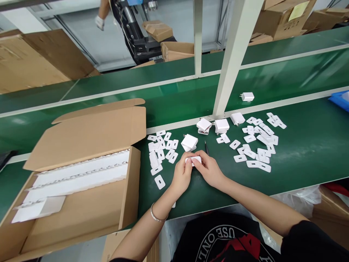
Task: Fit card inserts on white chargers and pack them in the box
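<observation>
Both my hands meet over the green bench, gripping one small white plastic part (196, 158). My left hand (182, 174) is closed on its left end and my right hand (212, 170) on its right end, with both thumbs pressed on top. The fingers hide much of it, so I cannot tell if it is a charger or only a cover plate. Just beyond lie white plug chargers (189, 142) and a dark, thin pointed tool (206, 147). Loose white cover plates (160, 182) with slots lie to the left, and more cover plates (249, 138) to the right.
An open cardboard box (131, 189) with white dividers stands at the left. A white post (231, 54) rises behind the chargers. One charger (247, 96) sits apart on the back ledge. A blue bag (340, 100) lies far right. Behind the bench, a person's gloved hand (99, 23) shows.
</observation>
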`<state>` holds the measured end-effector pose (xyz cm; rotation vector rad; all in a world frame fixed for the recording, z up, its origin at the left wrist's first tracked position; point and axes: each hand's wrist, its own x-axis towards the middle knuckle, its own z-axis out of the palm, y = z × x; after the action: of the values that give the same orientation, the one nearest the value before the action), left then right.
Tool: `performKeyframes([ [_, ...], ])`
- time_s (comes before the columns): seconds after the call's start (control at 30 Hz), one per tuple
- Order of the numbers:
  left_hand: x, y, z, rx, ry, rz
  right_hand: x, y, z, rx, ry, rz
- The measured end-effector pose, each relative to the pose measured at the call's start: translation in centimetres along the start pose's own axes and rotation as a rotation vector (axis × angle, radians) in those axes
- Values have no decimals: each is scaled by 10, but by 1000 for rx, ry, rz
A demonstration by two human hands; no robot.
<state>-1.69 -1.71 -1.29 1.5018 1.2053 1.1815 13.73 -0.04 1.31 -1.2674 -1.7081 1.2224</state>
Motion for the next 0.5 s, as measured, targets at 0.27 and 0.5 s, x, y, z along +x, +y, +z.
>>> performKeyframes([
  [0.27, -2, 6, -2, -150, -101, -183, 4, 1, -4, -14, 11, 28],
  [0.5, 0, 7, -3, -188, -81, -75, 3, 0, -8, 61, -4, -38],
])
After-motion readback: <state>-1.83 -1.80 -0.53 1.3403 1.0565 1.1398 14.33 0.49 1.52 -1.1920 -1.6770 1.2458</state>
